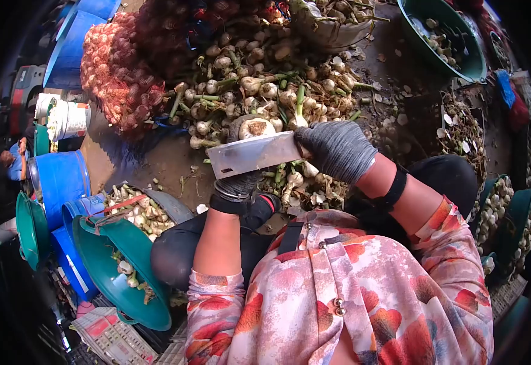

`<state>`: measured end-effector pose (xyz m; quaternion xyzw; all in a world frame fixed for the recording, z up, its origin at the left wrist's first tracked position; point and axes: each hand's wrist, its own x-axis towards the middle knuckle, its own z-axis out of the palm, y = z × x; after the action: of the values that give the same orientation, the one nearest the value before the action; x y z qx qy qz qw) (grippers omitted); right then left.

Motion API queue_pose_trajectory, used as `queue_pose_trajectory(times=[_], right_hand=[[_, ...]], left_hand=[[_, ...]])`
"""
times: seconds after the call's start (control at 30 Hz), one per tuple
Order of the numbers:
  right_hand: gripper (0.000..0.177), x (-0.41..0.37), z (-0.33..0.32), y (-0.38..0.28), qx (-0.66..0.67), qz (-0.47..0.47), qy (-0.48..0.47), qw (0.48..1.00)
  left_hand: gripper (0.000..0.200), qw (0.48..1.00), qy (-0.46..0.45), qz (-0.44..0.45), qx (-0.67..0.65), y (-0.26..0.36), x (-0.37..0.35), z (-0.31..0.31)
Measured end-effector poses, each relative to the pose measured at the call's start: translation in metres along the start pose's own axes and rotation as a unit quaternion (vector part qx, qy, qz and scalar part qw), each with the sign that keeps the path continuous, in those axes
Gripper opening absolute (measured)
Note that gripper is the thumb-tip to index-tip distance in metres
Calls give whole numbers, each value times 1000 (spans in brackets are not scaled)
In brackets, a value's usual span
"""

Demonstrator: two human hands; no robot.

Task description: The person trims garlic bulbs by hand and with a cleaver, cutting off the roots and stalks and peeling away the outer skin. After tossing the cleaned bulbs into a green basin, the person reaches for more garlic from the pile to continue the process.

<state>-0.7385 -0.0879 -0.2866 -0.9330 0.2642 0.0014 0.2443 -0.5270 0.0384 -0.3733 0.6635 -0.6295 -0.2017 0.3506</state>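
My right hand [340, 150], in a grey knit glove, is wrapped round the handle of a cleaver [250, 154]. Its broad blade points left and lies across my left hand [236, 186], hiding most of that hand. Grey glove fingers show past the blade, curled round a garlic bulb [257, 128] with its cut-looking root face up. The blade's far edge is right at the bulb. Behind and under both hands spreads a heap of garlic [268, 91] with green stems.
A red mesh sack [119, 73] stands behind left of the heap. Near my left knee are a green basin [122, 280] and a container of garlic [147, 213]. A white bucket [332, 30] and another green basin [445, 39] stand at the back. Blue barrels [62, 188] line the left.
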Motion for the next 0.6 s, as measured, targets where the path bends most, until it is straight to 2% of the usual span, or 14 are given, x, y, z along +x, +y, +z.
queue_pose_trajectory(times=[0.1, 0.2, 0.3, 0.37, 0.47, 0.53, 0.6], right_hand=[[12, -7, 2, -6, 8, -24, -6, 1000], [13, -13, 6, -9, 18, -31, 1, 999], [16, -16, 19, -2, 14, -31, -8, 999], [23, -16, 29, 10, 27, -39, 10, 999], [25, -18, 40, 23, -1, -25, 20, 999], [21, -18, 48, 32, 0, -15, 41, 999], [20, -17, 49, 43, -5, 18, 35, 999]], left_hand=[[47, 996, 94, 9, 5, 10, 5, -2], [47, 993, 118, 17, -2, 14, -2, 3], [46, 992, 105, 7, -75, 21, -8, 9], [47, 980, 84, 12, -180, 27, -11, 15], [51, 992, 57, 26, -108, 38, -5, 11], [51, 982, 42, -19, -185, 43, -5, 16], [61, 998, 25, 37, -36, 56, -2, 6]])
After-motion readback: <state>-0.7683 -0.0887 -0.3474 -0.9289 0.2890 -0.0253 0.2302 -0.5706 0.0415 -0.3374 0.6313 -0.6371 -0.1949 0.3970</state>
